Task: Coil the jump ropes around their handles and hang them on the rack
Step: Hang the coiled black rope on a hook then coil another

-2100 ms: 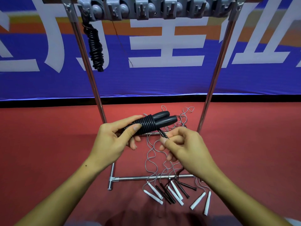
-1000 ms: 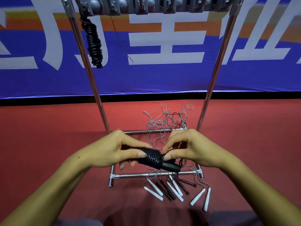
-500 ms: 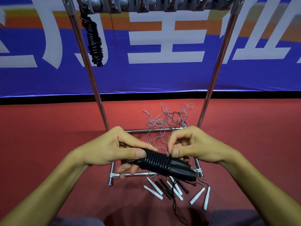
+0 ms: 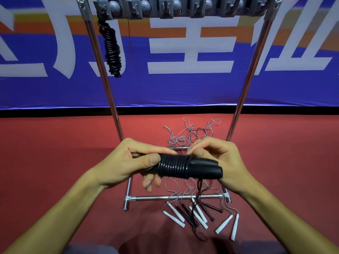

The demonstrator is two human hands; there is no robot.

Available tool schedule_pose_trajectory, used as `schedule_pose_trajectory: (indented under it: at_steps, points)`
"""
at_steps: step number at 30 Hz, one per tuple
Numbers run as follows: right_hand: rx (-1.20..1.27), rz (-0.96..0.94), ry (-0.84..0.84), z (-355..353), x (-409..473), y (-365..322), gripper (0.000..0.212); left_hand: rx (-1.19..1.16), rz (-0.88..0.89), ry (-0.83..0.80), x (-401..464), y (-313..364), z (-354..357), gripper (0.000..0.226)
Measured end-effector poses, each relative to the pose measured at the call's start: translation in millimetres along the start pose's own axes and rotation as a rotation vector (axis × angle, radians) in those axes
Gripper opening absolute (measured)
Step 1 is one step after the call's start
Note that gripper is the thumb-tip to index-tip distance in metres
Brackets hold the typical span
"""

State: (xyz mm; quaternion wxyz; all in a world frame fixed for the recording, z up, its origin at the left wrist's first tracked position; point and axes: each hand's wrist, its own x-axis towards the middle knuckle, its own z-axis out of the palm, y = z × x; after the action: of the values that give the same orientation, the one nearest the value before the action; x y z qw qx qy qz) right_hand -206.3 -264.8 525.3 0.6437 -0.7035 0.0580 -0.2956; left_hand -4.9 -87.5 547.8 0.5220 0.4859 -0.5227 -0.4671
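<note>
A black jump rope, its smooth cord wound in tight ridged turns round two paired handles, is held level above the red floor, in front of the metal rack. The left hand is clamped round the coiled end; the right hand is pinched on the last turn near the bare, tapered handle tips. The bundle is judged light and stiff, though the glossy cord is likely springy and could unwind, so it is best gripped across the coils. Another coiled rope is hung from a grey hook. Thin loose ropes with slim white and black handles are strewn on the floor.
</note>
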Motion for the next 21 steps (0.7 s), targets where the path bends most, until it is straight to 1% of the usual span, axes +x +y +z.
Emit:
schedule_pose_trajectory:
  at_steps: [3,7,11,13,14,16,18,20,21]
  points:
    - [0.033,-0.007,-0.025,-2,-3,-4,0.012,-0.026,0.001,0.051,1,1,-2,0.054]
    - [-0.072,-0.074,-0.061,-4,-4,-5,0.036,-0.049,0.006,0.049,1,0,-3,0.054]
    - [-0.273,-0.164,0.025,-4,-4,2,0.045,-0.053,0.022,0.081,3,-1,-1,0.055]
    - [-0.297,-0.188,0.065,-1,-4,4,0.041,-0.063,0.043,0.122,4,-1,0,0.054]
    - [-0.268,-0.175,0.074,2,-5,5,0.036,-0.063,0.054,0.144,4,-1,1,0.053]
    - [-0.122,-0.095,0.08,11,-6,3,0.025,-0.047,0.076,0.191,6,-1,3,0.051]
    - [-0.001,-0.009,0.105,17,-7,4,0.022,-0.009,0.09,0.25,8,-2,6,0.047]
    - [0.066,0.05,0.141,21,-7,9,0.02,0.027,0.095,0.324,10,-5,9,0.035]
    - [0.138,0.084,0.145,22,-6,9,0.017,0.044,0.098,0.357,11,-6,11,0.03]
